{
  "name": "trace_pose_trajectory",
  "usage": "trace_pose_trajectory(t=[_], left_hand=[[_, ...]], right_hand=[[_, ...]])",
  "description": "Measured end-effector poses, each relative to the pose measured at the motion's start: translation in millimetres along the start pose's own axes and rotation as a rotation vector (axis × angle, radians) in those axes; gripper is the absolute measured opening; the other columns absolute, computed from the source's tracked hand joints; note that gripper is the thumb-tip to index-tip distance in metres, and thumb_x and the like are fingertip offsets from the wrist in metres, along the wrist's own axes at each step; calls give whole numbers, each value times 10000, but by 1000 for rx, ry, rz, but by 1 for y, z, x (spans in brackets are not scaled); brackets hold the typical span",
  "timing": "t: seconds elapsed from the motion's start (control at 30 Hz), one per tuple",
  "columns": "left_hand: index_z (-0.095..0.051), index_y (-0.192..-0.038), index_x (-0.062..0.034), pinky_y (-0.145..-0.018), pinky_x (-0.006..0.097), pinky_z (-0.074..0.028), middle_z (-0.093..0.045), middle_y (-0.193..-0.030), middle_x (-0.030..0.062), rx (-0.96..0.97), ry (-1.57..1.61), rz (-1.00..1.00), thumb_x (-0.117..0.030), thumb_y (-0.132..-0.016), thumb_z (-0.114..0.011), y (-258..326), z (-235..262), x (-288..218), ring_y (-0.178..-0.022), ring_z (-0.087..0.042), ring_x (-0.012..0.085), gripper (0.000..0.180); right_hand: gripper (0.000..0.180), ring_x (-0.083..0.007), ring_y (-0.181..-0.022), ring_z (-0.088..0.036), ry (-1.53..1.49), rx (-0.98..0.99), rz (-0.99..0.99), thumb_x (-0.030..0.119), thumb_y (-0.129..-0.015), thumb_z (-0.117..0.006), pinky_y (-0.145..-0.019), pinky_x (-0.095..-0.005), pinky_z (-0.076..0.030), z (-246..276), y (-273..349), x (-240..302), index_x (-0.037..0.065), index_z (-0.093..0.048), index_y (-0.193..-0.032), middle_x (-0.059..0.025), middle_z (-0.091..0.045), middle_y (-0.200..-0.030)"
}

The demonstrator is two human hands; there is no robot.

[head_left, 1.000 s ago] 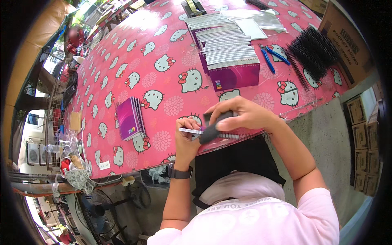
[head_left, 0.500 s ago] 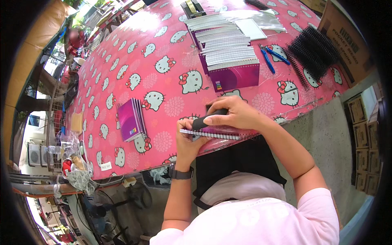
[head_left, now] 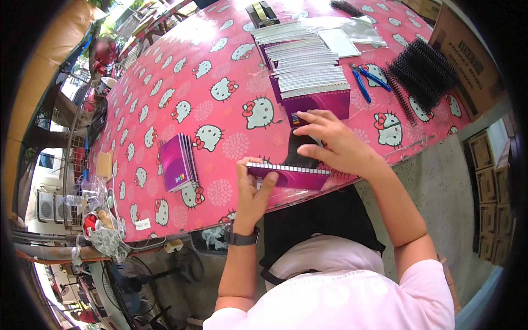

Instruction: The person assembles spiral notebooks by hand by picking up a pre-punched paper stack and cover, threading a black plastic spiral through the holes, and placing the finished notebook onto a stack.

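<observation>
My left hand [head_left: 254,195] grips a purple notebook [head_left: 294,177] at its left end, thumb on the cover and fingers behind. The notebook is tilted with its punched, wire-lined edge up, over the table's near edge. A thin dark spiral wire [head_left: 342,175] sticks out past its right end. Above that end my right hand [head_left: 333,140] is open, fingers spread and bent. Just behind the notebook, by the right fingertips, is a black object [head_left: 300,149], partly hidden, whose kind I cannot make out.
A long row of purple notebooks [head_left: 316,102] stands beyond my hands. At left lies a small notebook stack [head_left: 177,165]. Blue-handled cutters [head_left: 361,85], black spiral wires [head_left: 423,71], a cardboard box [head_left: 467,60] and a tape dispenser [head_left: 262,14] are on the pink patterned table [head_left: 220,124].
My right hand has let go of the black object and lifted away to the right, fingers opening. The notebook in my left hand has tipped so more of its purple cover shows.
</observation>
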State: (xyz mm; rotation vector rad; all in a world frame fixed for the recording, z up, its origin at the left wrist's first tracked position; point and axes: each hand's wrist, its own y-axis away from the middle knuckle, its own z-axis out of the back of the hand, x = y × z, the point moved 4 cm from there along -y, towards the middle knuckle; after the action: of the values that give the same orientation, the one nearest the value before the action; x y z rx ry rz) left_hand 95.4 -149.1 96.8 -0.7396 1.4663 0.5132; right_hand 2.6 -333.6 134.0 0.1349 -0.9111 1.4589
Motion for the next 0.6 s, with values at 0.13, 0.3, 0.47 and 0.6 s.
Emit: trace_pose_trajectory(t=[0.13,0.3,0.47,0.6], left_hand=[[-491,-1048,-30,-809,250,-402,-489,-969,49,16,-83,-71,-148,-935,-562,-2,2,-20,-889,-472,102,178],[-581,-1001,-11,-742,209,-440,-605,-898,29,-100,101,-173,-83,-890,-624,1,-4,-46,-817,-540,70,139],[-610,-961,-5,-699,203,-447,-612,-866,20,-137,65,-148,-65,-867,-652,4,-2,-48,-781,-549,67,119],[-618,-955,-8,-685,196,-441,-612,-843,11,-160,42,-139,-47,-854,-663,5,-1,-48,-764,-546,63,118]], right_hand=[[349,-317,-1062,-510,-280,53,-27,238,-770,-715,-888,-427,-434,6,-9,56,10,-615,-1014,-162,-592,-1071],[173,-285,-826,-592,-363,-137,3,97,-791,-658,-722,-356,-475,-2,-6,63,9,-603,-928,-121,-600,-838],[148,-286,-793,-607,-352,-229,15,92,-820,-628,-689,-372,-483,-5,-5,74,7,-606,-939,-135,-629,-804],[184,-284,-783,-609,-370,-231,48,92,-824,-628,-670,-370,-488,-12,-5,73,11,-598,-987,-136,-633,-815]])
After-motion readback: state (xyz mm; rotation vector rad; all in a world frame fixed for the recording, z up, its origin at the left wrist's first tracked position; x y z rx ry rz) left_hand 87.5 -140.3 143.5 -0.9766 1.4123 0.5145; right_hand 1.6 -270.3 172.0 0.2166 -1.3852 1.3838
